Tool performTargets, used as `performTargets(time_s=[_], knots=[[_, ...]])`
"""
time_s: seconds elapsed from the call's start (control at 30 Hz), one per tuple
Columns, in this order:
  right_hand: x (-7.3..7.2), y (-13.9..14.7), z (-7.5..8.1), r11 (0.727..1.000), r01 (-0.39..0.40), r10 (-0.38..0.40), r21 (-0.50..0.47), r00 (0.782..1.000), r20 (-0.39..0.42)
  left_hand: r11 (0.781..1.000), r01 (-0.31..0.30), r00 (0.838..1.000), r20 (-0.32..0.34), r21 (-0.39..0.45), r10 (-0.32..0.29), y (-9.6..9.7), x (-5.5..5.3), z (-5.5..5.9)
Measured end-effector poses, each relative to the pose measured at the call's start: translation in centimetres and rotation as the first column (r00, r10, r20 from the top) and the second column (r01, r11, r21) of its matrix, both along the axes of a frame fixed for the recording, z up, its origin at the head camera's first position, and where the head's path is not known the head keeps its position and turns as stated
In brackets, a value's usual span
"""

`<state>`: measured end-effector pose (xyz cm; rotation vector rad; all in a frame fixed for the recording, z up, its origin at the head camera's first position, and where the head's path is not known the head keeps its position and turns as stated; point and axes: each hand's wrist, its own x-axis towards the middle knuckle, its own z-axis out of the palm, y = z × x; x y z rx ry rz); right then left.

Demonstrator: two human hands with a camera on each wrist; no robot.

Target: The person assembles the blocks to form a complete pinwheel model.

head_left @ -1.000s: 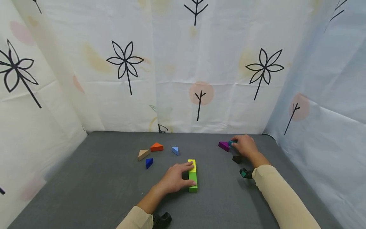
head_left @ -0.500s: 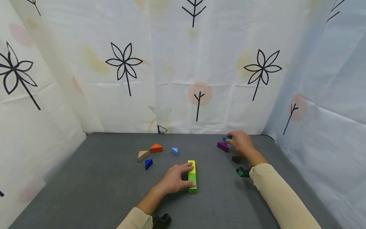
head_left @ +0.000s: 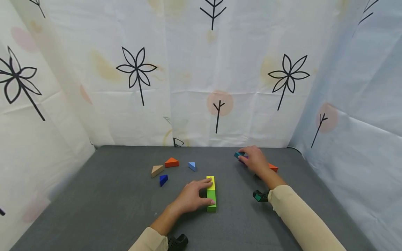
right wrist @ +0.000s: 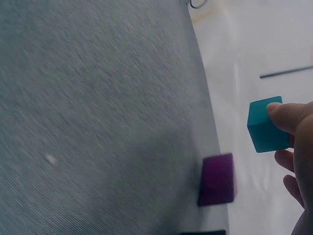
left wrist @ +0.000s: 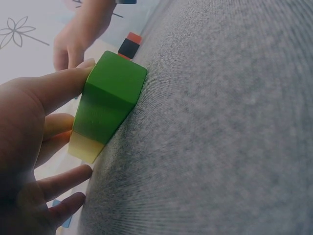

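Right hand (head_left: pixel 255 160) has a teal block (right wrist: pixel 268 125) pinched in its fingers, right of center in the head view, purple block (right wrist: pixel 217 180) close by. Left hand (head_left: pixel 192 197), lower center, isn't gripping anything, just thumb resting on the green block (head_left: pixel 211 195), index on the yellow block (head_left: pixel 212 187). Orange (head_left: pixel 171 162) and tan triangles (head_left: pixel 157 170) sit further left on the gray table (head_left: pixel 103 202).

TEXT: none readable | BACKDROP (head_left: pixel 191 73): D-like mark (head_left: pixel 178 142) (letter or drawing, cannot tell)
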<state>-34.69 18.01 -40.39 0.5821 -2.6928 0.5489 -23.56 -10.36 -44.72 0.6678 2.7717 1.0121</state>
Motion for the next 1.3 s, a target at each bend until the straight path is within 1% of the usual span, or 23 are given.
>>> performTargets(time_s=[0.23,0.4,0.53,0.67,0.83,0.97,1.07,1.13,1.3], knots=[[0.6,-1.3,-0.9,0.997,-0.054,0.053,-0.049,0.998,-0.031,1.000,0.003,1.000,-0.003,0.004,-0.003,0.0,0.0,0.2],[0.5,-2.3,-1.7,0.997,-0.058,0.056,-0.046,0.997,-0.056,1.000,0.008,1.000,-0.003,0.007,-0.008,0.0,-0.1,0.0],[0.7,-3.2,-2.0,0.997,-0.047,0.044,-0.067,0.998,-0.048,1.000,0.009,1.000,-0.011,0.013,-0.009,0.0,-0.1,0.0],[0.8,-3.9,-2.4,0.994,-0.043,0.042,-0.101,0.999,-0.017,1.000,0.010,1.000,-0.019,0.014,-0.010,0.0,-0.1,-0.1],[1.0,-5.0,-2.8,0.983,-0.076,0.076,-0.166,0.997,-0.005,1.000,0.013,1.000,-0.023,0.011,-0.012,0.0,-0.1,-0.1],[1.3,-5.8,-3.0,0.978,-0.101,0.099,-0.183,0.995,-0.020,1.000,0.013,0.999,-0.033,0.012,-0.013,-0.1,-0.1,-0.2],[1.4,-6.3,-3.2,0.977,-0.098,0.101,-0.188,0.995,0.006,1.000,0.013,0.999,-0.043,0.015,-0.013,-0.1,-0.1,-0.3],[1.4,-6.7,-3.3,0.977,-0.085,0.096,-0.196,0.994,0.046,1.000,0.015,0.999,-0.046,0.017,-0.015,-0.1,-0.1,-0.3],[1.5,-7.5,-3.5,0.984,-0.050,0.068,-0.171,0.992,0.105,1.000,0.021,0.999,-0.041,0.016,-0.020,-0.2,-0.1,-0.3]])
